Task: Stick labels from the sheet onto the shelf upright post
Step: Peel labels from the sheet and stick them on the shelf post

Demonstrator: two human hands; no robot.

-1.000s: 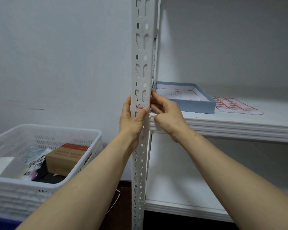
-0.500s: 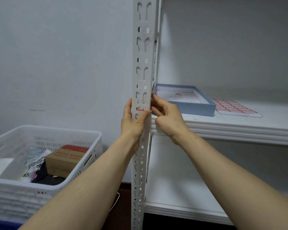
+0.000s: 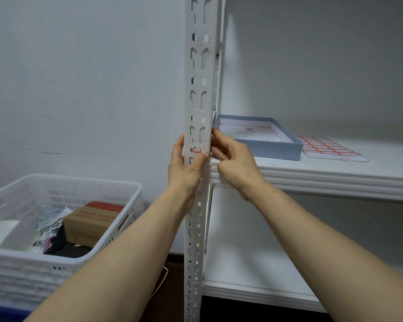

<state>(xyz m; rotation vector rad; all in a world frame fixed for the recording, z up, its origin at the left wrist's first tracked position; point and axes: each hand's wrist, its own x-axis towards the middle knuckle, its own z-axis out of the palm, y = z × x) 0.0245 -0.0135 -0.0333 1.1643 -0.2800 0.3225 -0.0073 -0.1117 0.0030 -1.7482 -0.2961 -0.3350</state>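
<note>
A white perforated shelf upright post [image 3: 199, 73] runs top to bottom through the middle of the view. A small red-edged label [image 3: 196, 150] lies on its front face at shelf height. My left hand [image 3: 186, 167] wraps the post from the left, its thumb pressing on the front just below the label. My right hand [image 3: 234, 160] is at the post's right edge, fingers curled and touching that edge beside the label. The label sheet [image 3: 328, 148], with several red-bordered labels, lies flat on the shelf board [image 3: 335, 173] to the right.
A shallow blue box [image 3: 274, 148] sits on the shelf between the post and the sheet. A white plastic basket [image 3: 45, 263] at the lower left holds a brown carton [image 3: 93, 220] and bagged items. A lower shelf board [image 3: 254, 291] spans below.
Both hands stay on the post at the label. The view has tilted slightly, so the post and hands sit a little lower in the frame.
</note>
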